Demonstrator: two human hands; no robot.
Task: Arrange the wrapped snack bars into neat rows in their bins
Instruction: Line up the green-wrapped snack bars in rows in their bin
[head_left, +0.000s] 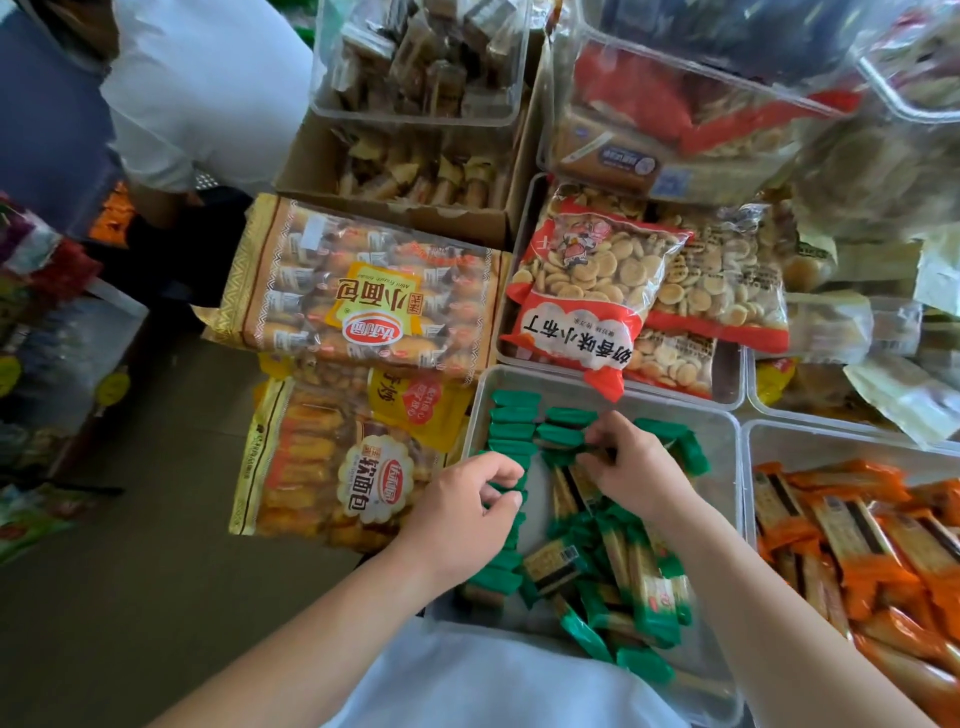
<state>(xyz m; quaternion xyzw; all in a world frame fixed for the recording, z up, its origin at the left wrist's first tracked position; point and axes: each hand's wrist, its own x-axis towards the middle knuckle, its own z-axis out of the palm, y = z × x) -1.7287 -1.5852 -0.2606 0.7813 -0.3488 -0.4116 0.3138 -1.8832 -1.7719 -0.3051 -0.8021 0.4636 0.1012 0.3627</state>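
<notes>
Tidying the green snack bars (639, 587) in the clear bin (719, 447), we have both hands down inside it. Our left hand (467, 501) curls its fingers and thumb round bars of the standing row (511, 431) that runs along the wall beyond and beneath it, seemingly to press them tight on edge so they cannot topple. Our right hand (636, 462), fingers bent, pinches the near end of a shorter second row (566, 426) just to its left, likely seating a bar there; which exact bar it grips we cannot tell. Between the hands lies bare bin floor. Nearer to us than both hands, the other bars lie jumbled flat, so we judge most of the sorting undone. To the right of the right hand, orange bars (852, 525) wait in the neighbouring bin (831, 441).
</notes>
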